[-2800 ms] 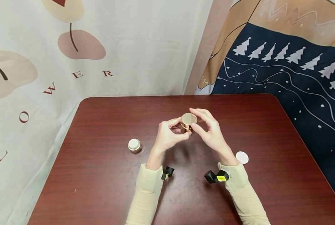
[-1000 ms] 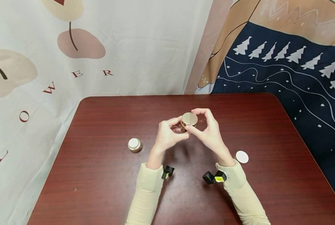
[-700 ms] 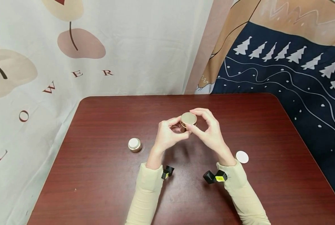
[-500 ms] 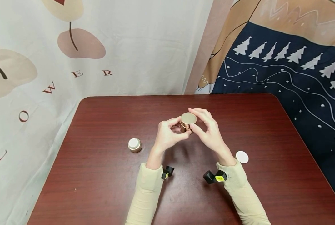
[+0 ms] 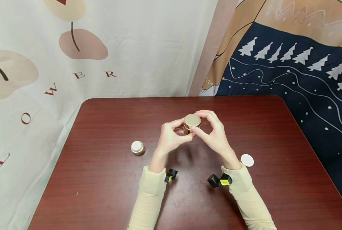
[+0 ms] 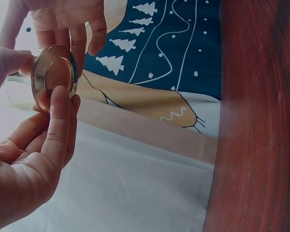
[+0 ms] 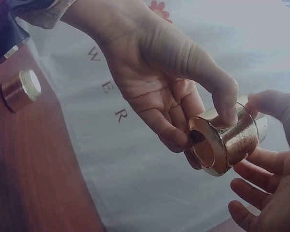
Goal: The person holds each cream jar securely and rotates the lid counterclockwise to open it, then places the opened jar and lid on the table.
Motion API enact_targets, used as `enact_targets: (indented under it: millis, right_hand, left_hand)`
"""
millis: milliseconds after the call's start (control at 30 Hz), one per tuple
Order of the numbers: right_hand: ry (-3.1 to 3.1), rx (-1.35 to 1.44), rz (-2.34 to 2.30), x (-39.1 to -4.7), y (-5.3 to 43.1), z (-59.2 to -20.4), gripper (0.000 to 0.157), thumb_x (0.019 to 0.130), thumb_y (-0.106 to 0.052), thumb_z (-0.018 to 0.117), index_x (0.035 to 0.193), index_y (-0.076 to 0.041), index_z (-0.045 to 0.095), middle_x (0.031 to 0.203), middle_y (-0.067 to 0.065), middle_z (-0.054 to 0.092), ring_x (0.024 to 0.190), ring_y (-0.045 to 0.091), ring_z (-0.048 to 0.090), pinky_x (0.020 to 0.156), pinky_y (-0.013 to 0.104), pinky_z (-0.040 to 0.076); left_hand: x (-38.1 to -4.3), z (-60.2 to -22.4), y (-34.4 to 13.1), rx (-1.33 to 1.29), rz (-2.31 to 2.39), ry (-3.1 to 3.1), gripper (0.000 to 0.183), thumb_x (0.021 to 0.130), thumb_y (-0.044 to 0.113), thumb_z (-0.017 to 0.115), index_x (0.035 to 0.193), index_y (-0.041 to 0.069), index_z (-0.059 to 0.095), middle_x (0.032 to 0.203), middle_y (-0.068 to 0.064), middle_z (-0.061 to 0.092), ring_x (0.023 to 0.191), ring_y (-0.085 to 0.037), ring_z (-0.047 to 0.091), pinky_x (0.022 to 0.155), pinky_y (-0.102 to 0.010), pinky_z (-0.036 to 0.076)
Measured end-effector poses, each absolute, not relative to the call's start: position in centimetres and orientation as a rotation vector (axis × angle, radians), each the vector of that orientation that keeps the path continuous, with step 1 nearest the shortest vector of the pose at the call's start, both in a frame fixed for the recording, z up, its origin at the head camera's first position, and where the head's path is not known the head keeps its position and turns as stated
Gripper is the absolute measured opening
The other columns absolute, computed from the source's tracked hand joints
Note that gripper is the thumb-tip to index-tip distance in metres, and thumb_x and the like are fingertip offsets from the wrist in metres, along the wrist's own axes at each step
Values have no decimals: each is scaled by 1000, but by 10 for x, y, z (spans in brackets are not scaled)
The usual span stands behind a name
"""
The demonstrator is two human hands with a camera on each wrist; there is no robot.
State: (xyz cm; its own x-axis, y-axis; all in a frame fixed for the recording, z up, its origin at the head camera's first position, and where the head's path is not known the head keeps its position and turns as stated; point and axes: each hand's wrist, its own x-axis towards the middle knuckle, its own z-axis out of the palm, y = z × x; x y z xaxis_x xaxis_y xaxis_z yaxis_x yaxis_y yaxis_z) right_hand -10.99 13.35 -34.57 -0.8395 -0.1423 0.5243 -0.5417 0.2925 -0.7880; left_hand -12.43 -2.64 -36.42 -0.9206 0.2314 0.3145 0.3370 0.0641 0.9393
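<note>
A gold cosmetic jar (image 7: 240, 140) is held above the table, its round flat lid (image 5: 192, 120) uppermost. My left hand (image 5: 171, 138) grips the jar's body from the left, and in the left wrist view one finger lies against the recessed, marked base (image 6: 58, 77). From the right, my right hand (image 5: 218, 138) has its thumb on the near side of the lid and its fingers at the far side. The lid sits on the jar. Near my left forearm stands a smaller gold jar (image 5: 137, 149) with a white top.
A flat white disc (image 5: 247, 160) lies on the red-brown table (image 5: 102, 191) beside the right wrist. Black cameras are strapped to both wrists. Behind the table's far edge hang a pale printed curtain (image 5: 148, 57) and a dark blue one with white trees (image 5: 286, 73).
My right thumb has shifted back and forth along the lid's near side, lately to the left, while the right fingers moved slightly right. The left hand's hold on the jar is nearly unchanged.
</note>
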Motion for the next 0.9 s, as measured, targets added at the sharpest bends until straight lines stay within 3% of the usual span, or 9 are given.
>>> enact_targets:
  millis: [200, 400, 500, 667, 900]
  right_hand:
    - [-2218, 700, 1556, -123, 142, -369, 41, 80, 6, 63, 121, 7, 58, 119, 20, 55, 104, 25, 47, 80, 21, 40]
    - [-2244, 682, 1568, -125, 144, -374, 54, 79, 1, 65, 131, 1, 50, 123, 17, 54, 109, 20, 47, 81, 31, 42]
    - [-2242, 604, 1590, -122, 141, -370, 57, 75, 3, 71, 127, 5, 48, 119, 21, 55, 104, 20, 50, 79, 37, 44]
    - [-2189, 559, 1647, -111, 133, -351, 46, 71, 10, 72, 112, 14, 51, 112, 29, 54, 92, 16, 53, 76, 36, 46]
    - [-2195, 624, 1564, -108, 132, -343, 38, 75, 12, 68, 111, 14, 57, 110, 28, 55, 101, 27, 50, 80, 30, 43]
  left_hand:
    - [-122, -360, -27, -602, -1981, -2239, 39, 66, -9, 72, 104, -15, 64, 89, -26, 66, 73, -34, 66, 68, -37, 57]
    - [-133, -384, -26, -597, -2010, -2217, 43, 66, -6, 76, 108, -10, 65, 92, -22, 68, 73, -27, 67, 67, -31, 57]
    - [-134, -387, -25, -599, -2010, -2210, 42, 66, -4, 75, 107, -8, 66, 91, -19, 68, 73, -21, 66, 67, -28, 57]
    - [-135, -388, -25, -617, -2003, -2194, 41, 65, -2, 75, 105, -6, 68, 88, -16, 68, 72, -16, 64, 68, -28, 57]
    - [-135, -388, -25, -571, -2009, -2221, 42, 66, -2, 76, 106, -6, 68, 90, -18, 69, 71, -21, 67, 66, -28, 57]
